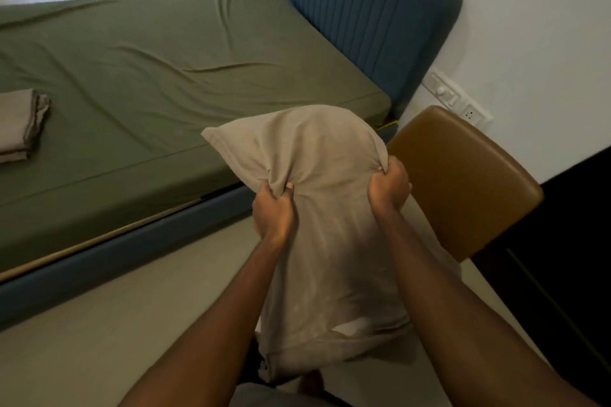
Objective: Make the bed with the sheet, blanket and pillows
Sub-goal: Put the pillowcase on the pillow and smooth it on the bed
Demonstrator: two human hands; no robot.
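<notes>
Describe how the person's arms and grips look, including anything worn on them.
The left forearm and right forearm are bare; no sleeve shows within the frame. The left grip and right grip wear no gloves, and neither wrist carries a watch or bracelet. No ring shows on the visible fingers.

1. Blue-framed bed (115, 251), its mattress covered by a wrinkled olive-green fitted sheet (165, 82).
2. Folded grey-beige cloth stack (20, 125), lying on the sheet at the view's left edge.
3. Pale floor (99, 324), bearing a tan padded chair (463, 175) beside the bed.
</notes>
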